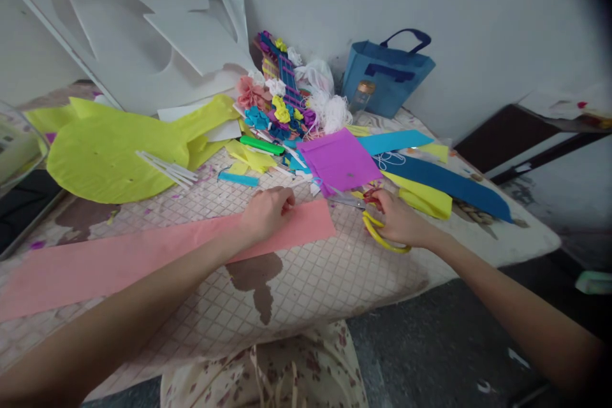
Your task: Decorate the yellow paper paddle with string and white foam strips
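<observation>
A long pink paper strip point(119, 255) lies across the table's front. On its upper edge near the right end rests my left hand point(268, 211), fingers curled in; whatever is between the fingertips is hidden. My right hand point(399, 217) grips scissors point(351, 201) with yellow handles, one large yellow loop point(382, 239) showing below the fingers. Their blades point left, just past the strip's right end, close to the lower edge of a purple paper square point(339, 161). Blue strips point(444, 182) and a folded yellow piece point(425, 197) lie beyond my right hand.
A yellow guitar-shaped cutout point(115, 156) with white sticks point(167, 169) on it lies left. Paper flowers point(280, 108), white string point(332, 111), a green marker point(262, 145) and a blue bag point(387, 76) stand toward the wall. White cut board point(191, 38) leans there. The table edge point(430, 290) curves right.
</observation>
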Demonstrator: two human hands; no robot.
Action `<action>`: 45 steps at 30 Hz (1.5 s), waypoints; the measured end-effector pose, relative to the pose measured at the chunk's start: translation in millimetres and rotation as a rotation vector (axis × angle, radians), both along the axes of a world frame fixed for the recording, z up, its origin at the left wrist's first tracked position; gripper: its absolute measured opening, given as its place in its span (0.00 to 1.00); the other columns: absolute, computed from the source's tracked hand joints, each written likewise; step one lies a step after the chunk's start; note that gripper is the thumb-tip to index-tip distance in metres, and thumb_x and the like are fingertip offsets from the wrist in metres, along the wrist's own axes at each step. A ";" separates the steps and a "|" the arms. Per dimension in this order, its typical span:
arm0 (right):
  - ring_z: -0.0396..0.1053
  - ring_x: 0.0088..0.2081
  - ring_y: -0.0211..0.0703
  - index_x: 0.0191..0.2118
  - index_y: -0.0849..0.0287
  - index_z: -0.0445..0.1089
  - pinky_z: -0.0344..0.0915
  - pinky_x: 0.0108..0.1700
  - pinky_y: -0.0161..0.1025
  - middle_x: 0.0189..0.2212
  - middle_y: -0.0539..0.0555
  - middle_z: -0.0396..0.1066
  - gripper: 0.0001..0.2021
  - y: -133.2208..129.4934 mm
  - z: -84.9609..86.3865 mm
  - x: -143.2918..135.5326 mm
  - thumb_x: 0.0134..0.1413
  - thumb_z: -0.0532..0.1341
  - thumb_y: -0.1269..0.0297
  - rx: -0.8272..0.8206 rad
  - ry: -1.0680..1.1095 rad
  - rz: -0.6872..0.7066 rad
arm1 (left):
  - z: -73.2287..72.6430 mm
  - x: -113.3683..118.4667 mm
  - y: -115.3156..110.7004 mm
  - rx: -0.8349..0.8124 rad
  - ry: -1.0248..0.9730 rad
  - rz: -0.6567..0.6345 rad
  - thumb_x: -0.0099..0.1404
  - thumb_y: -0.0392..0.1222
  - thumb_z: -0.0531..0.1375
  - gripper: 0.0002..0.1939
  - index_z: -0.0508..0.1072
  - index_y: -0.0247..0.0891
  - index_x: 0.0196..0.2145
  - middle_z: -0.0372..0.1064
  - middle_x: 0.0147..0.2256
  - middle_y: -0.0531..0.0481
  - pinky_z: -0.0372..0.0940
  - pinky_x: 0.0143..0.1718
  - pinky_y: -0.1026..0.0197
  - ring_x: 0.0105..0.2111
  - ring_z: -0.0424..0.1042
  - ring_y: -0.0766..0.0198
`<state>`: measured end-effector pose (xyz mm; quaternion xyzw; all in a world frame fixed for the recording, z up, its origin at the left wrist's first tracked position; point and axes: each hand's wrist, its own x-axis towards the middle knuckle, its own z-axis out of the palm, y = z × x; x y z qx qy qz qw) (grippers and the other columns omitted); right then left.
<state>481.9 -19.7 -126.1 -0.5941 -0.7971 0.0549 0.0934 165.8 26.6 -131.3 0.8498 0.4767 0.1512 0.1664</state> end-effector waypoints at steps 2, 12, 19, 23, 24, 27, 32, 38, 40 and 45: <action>0.70 0.42 0.57 0.48 0.61 0.60 0.67 0.41 0.49 0.43 0.64 0.69 0.28 -3.1 -2.0 5.4 0.42 0.66 0.51 -0.032 0.010 0.009 | 3.3 -1.0 -6.1 0.090 0.051 -0.032 0.60 0.32 0.57 0.04 0.71 0.37 0.32 0.73 0.33 0.50 0.60 0.34 0.60 0.32 0.71 0.63; 0.69 0.45 0.55 0.47 0.60 0.61 0.67 0.44 0.48 0.44 0.63 0.69 0.21 -13.7 -4.4 11.9 0.49 0.62 0.55 -0.053 -0.055 0.102 | -10.3 -4.2 -8.0 0.341 0.265 -0.161 0.66 0.32 0.54 0.09 0.74 0.36 0.38 0.72 0.38 0.44 0.61 0.38 0.55 0.38 0.70 0.56; 0.69 0.45 0.55 0.46 0.58 0.63 0.66 0.45 0.48 0.44 0.61 0.70 0.21 -13.3 -5.8 13.5 0.47 0.63 0.55 -0.080 -0.026 0.096 | -11.7 -3.7 -3.8 0.174 0.084 -0.081 0.62 0.34 0.56 0.06 0.73 0.36 0.32 0.70 0.37 0.46 0.63 0.37 0.58 0.38 0.69 0.59; 0.69 0.45 0.55 0.46 0.56 0.62 0.67 0.44 0.49 0.45 0.61 0.69 0.21 -13.7 -5.4 13.8 0.47 0.63 0.55 -0.106 -0.009 0.101 | -9.7 -2.2 1.6 0.024 0.025 -0.035 0.59 0.32 0.56 0.08 0.72 0.36 0.35 0.70 0.37 0.47 0.63 0.34 0.60 0.35 0.70 0.60; 0.69 0.45 0.55 0.46 0.56 0.62 0.67 0.44 0.49 0.45 0.60 0.69 0.21 -13.8 -5.3 13.9 0.47 0.64 0.55 -0.107 -0.004 0.099 | -9.7 -2.0 3.2 0.018 0.018 -0.039 0.59 0.32 0.56 0.07 0.72 0.36 0.35 0.70 0.37 0.47 0.63 0.35 0.60 0.37 0.70 0.60; 0.70 0.44 0.55 0.46 0.56 0.63 0.67 0.43 0.50 0.45 0.60 0.70 0.21 -14.3 -5.5 14.2 0.46 0.64 0.55 -0.107 0.013 0.094 | -10.4 -2.3 7.6 0.019 0.019 -0.058 0.58 0.33 0.57 0.05 0.72 0.37 0.32 0.70 0.35 0.47 0.63 0.37 0.59 0.38 0.69 0.59; 0.70 0.44 0.54 0.45 0.57 0.63 0.67 0.44 0.49 0.45 0.61 0.70 0.21 -14.6 -7.0 15.2 0.46 0.64 0.55 -0.117 0.025 0.102 | -9.8 -1.4 9.3 0.010 0.018 -0.065 0.56 0.31 0.57 0.04 0.71 0.37 0.28 0.69 0.32 0.49 0.62 0.36 0.60 0.36 0.69 0.60; 0.69 0.47 0.57 0.46 0.57 0.62 0.66 0.47 0.51 0.45 0.61 0.70 0.21 -14.9 -6.4 17.1 0.46 0.63 0.56 -0.085 -0.024 0.110 | -7.8 0.4 0.5 0.055 0.018 -0.045 0.59 0.30 0.56 0.07 0.70 0.36 0.35 0.71 0.34 0.48 0.61 0.38 0.58 0.37 0.69 0.59; 0.68 0.47 0.57 0.46 0.57 0.62 0.65 0.47 0.52 0.46 0.61 0.69 0.21 -15.3 -5.9 17.8 0.47 0.63 0.57 -0.083 -0.026 0.104 | -8.4 -0.4 -2.0 0.115 0.032 -0.064 0.60 0.30 0.55 0.08 0.70 0.37 0.37 0.72 0.35 0.47 0.60 0.39 0.56 0.38 0.69 0.58; 0.68 0.48 0.56 0.46 0.56 0.61 0.65 0.49 0.52 0.46 0.61 0.69 0.21 -16.0 -6.3 19.8 0.47 0.63 0.56 -0.088 -0.042 0.101 | -9.5 -2.6 -3.3 0.233 0.099 -0.114 0.64 0.32 0.53 0.08 0.71 0.37 0.36 0.72 0.37 0.45 0.58 0.40 0.55 0.40 0.69 0.56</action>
